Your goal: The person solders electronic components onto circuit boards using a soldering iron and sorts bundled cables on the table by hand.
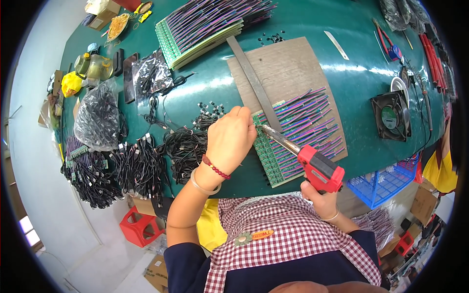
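Note:
My right hand [321, 201] grips a red and black soldering gun [320, 168] by its handle. The gun's metal tip reaches left to the upper left part of a green circuit board panel [267, 158]. Close by that tip, my left hand [228, 136] is closed in a pinch at the panel's left edge; what its fingers hold is hidden. Purple and dark wires [312, 129] run rightward from the panel in rows. A flat metal bar [254, 83] lies across the panel's upper part and the brown sheet [293, 63] beneath it.
Bundles of black cables [185, 149] lie left of my left hand. A stack of wired green panels [205, 31] sits at the back. On the right are a black fan [391, 116], red-handled pliers [383, 39] and a blue basket [383, 183] beside the table edge.

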Demonstrator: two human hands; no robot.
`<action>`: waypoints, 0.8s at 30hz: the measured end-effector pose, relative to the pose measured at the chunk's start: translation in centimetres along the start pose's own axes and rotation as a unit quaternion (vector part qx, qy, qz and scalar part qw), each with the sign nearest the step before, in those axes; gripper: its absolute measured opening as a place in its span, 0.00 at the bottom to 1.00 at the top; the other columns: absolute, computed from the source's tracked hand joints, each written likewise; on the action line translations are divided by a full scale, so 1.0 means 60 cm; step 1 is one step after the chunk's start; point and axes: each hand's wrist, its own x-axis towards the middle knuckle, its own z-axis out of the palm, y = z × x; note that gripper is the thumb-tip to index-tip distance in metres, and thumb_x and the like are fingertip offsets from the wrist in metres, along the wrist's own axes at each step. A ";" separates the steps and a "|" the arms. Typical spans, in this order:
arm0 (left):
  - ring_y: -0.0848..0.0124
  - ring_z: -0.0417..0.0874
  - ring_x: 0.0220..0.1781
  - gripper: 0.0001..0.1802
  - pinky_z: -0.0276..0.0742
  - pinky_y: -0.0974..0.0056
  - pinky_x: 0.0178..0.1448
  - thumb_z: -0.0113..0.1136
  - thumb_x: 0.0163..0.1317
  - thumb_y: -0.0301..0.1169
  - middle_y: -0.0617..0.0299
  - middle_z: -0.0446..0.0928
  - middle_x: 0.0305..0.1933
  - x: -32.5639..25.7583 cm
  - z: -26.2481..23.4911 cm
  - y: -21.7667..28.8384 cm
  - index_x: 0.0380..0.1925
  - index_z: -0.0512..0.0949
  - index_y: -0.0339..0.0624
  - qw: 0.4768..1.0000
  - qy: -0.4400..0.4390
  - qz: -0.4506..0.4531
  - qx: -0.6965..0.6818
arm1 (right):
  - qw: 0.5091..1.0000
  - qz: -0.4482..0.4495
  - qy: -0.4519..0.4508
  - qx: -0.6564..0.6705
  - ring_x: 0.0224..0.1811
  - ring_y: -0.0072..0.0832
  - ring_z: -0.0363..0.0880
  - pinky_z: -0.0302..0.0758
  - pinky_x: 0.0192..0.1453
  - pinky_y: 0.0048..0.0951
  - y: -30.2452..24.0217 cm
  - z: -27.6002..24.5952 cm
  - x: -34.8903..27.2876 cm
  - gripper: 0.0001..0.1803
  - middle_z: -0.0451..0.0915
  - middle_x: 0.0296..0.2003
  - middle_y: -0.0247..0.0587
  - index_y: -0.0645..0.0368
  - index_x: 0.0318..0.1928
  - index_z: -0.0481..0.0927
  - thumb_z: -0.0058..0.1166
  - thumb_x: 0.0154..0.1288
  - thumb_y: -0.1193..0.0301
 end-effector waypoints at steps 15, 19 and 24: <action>0.54 0.77 0.28 0.06 0.72 0.56 0.31 0.57 0.49 0.26 0.55 0.74 0.26 0.001 -0.001 0.001 0.23 0.70 0.38 1.000 -0.017 -0.012 -0.002 | 0.999 -0.010 0.009 0.035 0.23 0.15 0.71 0.68 0.26 0.21 -0.007 -0.002 -0.007 0.07 0.74 0.24 0.28 0.61 0.36 0.75 0.58 0.58 0.75; 0.54 0.77 0.28 0.06 0.72 0.55 0.31 0.57 0.49 0.26 0.55 0.74 0.26 0.001 -0.004 0.003 0.23 0.70 0.38 1.000 -0.019 -0.015 -0.006 | 0.999 -0.019 0.015 0.043 0.20 0.16 0.72 0.68 0.24 0.21 -0.007 -0.003 -0.006 0.05 0.74 0.21 0.30 0.61 0.34 0.74 0.57 0.58 0.76; 0.54 0.77 0.29 0.05 0.72 0.56 0.32 0.57 0.50 0.26 0.56 0.74 0.27 -0.003 -0.006 0.001 0.24 0.70 0.39 1.000 -0.016 -0.010 -0.003 | 0.997 -0.047 0.020 0.050 0.21 0.17 0.72 0.68 0.24 0.21 -0.014 -0.001 -0.004 0.05 0.74 0.21 0.31 0.62 0.34 0.75 0.57 0.57 0.78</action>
